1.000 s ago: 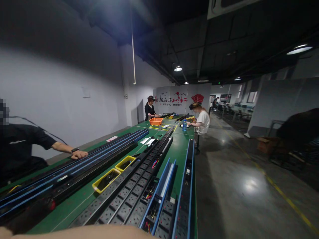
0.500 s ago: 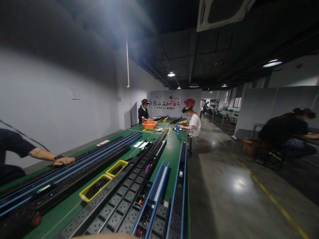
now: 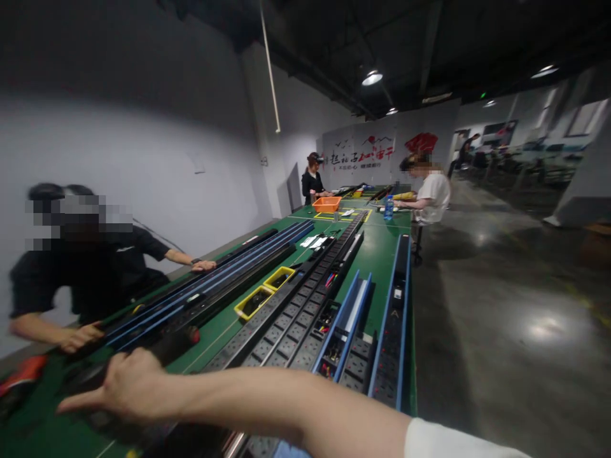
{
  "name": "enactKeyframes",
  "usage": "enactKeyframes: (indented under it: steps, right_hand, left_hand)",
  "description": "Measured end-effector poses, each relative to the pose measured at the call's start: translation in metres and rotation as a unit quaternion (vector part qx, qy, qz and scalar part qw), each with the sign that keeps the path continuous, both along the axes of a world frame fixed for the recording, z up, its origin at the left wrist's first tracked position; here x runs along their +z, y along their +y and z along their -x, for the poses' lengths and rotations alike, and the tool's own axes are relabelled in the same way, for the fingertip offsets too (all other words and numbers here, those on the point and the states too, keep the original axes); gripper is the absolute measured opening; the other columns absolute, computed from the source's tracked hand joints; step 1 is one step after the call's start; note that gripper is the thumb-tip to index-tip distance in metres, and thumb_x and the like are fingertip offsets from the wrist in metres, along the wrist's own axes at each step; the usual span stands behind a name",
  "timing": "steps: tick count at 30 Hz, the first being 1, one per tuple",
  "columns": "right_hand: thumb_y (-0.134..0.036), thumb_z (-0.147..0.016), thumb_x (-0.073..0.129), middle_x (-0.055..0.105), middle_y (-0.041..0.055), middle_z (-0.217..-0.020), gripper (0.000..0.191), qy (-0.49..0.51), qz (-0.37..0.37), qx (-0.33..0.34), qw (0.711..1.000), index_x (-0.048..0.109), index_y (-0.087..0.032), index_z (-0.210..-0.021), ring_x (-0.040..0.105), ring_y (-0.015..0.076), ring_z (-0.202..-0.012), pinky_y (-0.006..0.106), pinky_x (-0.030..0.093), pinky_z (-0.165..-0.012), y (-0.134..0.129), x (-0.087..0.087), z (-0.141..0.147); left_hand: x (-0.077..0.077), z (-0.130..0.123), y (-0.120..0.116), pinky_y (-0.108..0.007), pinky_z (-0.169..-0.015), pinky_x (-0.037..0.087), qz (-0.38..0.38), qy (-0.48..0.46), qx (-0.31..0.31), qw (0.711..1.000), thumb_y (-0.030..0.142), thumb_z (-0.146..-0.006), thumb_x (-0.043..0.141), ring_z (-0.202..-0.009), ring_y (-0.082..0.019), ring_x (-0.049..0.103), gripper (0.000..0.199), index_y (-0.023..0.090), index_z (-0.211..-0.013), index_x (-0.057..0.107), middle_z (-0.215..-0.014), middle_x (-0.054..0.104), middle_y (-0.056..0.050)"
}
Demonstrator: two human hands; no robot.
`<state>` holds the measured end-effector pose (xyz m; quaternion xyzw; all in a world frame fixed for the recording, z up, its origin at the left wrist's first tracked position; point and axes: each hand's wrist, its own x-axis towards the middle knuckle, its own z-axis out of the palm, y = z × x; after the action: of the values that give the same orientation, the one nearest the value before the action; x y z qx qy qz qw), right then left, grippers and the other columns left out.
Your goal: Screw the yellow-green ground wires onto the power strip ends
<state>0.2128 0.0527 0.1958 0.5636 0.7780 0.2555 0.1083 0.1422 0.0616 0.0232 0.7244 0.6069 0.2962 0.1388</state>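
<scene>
My right arm reaches across the bottom of the view from the right, in a white sleeve. My right hand (image 3: 133, 386) is at the lower left, one finger stretched out to the left and the others bent. A dark tool with a red end (image 3: 193, 334) lies just behind it, partly hidden; whether the bent fingers grip anything is hidden. Beneath the forearm run long black socket strips (image 3: 291, 312) and blue-edged channels (image 3: 396, 318) on the green table (image 3: 377, 267). My left hand is out of view.
At the left a person in black (image 3: 95, 273) rests both hands by blue rails (image 3: 238, 280). A red tool (image 3: 23, 375) lies nearby. Yellow bins (image 3: 252, 304) sit mid-table; farther off are an orange basket (image 3: 327, 205), a blue bottle (image 3: 389, 208) and two people.
My right arm now extends leftward across the view, where only a sliver of skin showed at the bottom edge. The view has turned left and down, showing more of the person at the left.
</scene>
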Motion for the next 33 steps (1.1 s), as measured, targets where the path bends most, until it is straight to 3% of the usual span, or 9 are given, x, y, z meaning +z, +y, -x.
enactKeyframes:
  steps: [2,4,6,8,15,19,23,27,33]
  right_hand:
    - [-0.027,-0.108,0.022,0.068,0.0023,-0.109,0.055,0.104,-0.031,-0.025,0.994,0.04,-0.059,-0.149,0.064,0.0108,-0.078,0.017,0.043,-0.058,0.005,0.002,0.005]
    - [-0.025,-0.106,0.028,0.066,0.0058,-0.114,0.056,0.144,-0.011,-0.029,0.989,0.038,-0.055,-0.152,0.065,0.0144,-0.084,0.022,0.048,-0.065,0.009,0.001,-0.002]
    - [-0.022,-0.102,0.038,0.064,0.0122,-0.117,0.058,0.174,-0.009,-0.013,0.985,0.039,-0.046,-0.155,0.066,0.0211,-0.089,0.031,0.052,-0.072,0.016,-0.004,-0.012]
    - [-0.021,-0.1,0.042,0.061,0.0139,-0.121,0.061,0.191,-0.002,-0.032,0.981,0.036,-0.044,-0.157,0.066,0.0238,-0.097,0.035,0.052,-0.08,0.023,-0.011,-0.02]
    - [-0.019,-0.093,0.056,0.06,0.0169,-0.122,0.072,0.166,0.015,-0.04,0.985,0.034,-0.038,-0.159,0.062,0.0249,-0.108,0.035,0.047,-0.092,0.019,-0.004,-0.01]
    - [-0.04,-0.081,0.073,0.055,0.0201,-0.131,0.093,0.125,0.069,0.005,0.99,0.026,-0.038,-0.161,0.063,0.0297,-0.109,0.037,0.048,-0.088,0.017,0.014,0.002]
    - [-0.04,-0.09,0.059,0.06,0.0182,-0.124,0.078,0.099,0.103,0.051,0.988,0.027,-0.04,-0.161,0.066,0.0295,-0.104,0.04,0.049,-0.087,0.024,0.023,0.007]
    - [-0.038,-0.083,0.068,0.062,0.0162,-0.126,0.087,0.085,0.116,0.108,0.984,0.028,-0.036,-0.16,0.064,0.0275,-0.106,0.04,0.049,-0.091,0.03,0.026,0.008]
    - [-0.034,-0.096,0.049,0.063,0.0184,-0.125,0.064,0.116,0.137,0.095,0.979,0.036,-0.034,-0.158,0.065,0.0265,-0.103,0.043,0.048,-0.092,0.034,0.03,0.016]
  left_hand:
    - [0.001,0.044,0.008,-0.028,-0.077,0.056,0.001,0.032,0.001,0.999,0.036,-0.088,0.072,-0.107,-0.019,0.066,0.031,0.033,-0.119,0.07,-0.137,0.064,0.003]
    - [-0.002,0.087,0.012,-0.031,-0.083,0.057,0.009,0.066,0.005,0.998,0.04,-0.091,0.068,-0.099,-0.02,0.067,0.027,0.022,-0.112,0.071,-0.117,0.07,-0.003]
    - [-0.01,0.119,0.014,-0.025,-0.079,0.054,0.027,0.095,0.003,0.995,0.038,-0.087,0.07,-0.09,-0.017,0.067,0.014,0.029,-0.097,0.073,-0.098,0.073,0.005]
    - [-0.02,0.138,0.018,-0.022,-0.077,0.049,0.052,0.092,-0.078,0.991,0.036,-0.09,0.064,-0.084,-0.016,0.066,0.013,0.026,-0.095,0.072,-0.09,0.073,0.003]
    - [-0.038,0.14,0.03,-0.027,-0.074,0.038,0.04,0.043,-0.13,0.99,0.045,-0.093,0.059,-0.081,-0.017,0.059,0.028,0.019,-0.097,0.069,-0.086,0.069,-0.003]
    - [-0.042,0.143,0.03,-0.028,-0.074,0.036,0.027,0.034,-0.137,0.99,0.032,-0.092,0.06,-0.081,-0.016,0.056,0.017,0.019,-0.099,0.068,-0.089,0.068,-0.003]
    - [-0.046,0.146,0.032,-0.027,-0.072,0.035,0.008,0.038,-0.147,0.988,0.027,-0.091,0.06,-0.078,-0.014,0.054,0.013,0.018,-0.097,0.067,-0.085,0.066,-0.003]
    - [-0.046,0.145,0.034,-0.027,-0.072,0.035,-0.003,0.034,-0.151,0.988,0.024,-0.09,0.061,-0.077,-0.014,0.054,0.011,0.018,-0.096,0.067,-0.087,0.068,-0.004]
    - [-0.047,0.144,0.034,-0.027,-0.067,0.033,-0.002,0.005,-0.141,0.99,0.025,-0.089,0.064,-0.073,-0.012,0.051,0.012,0.017,-0.094,0.07,-0.084,0.068,-0.004]
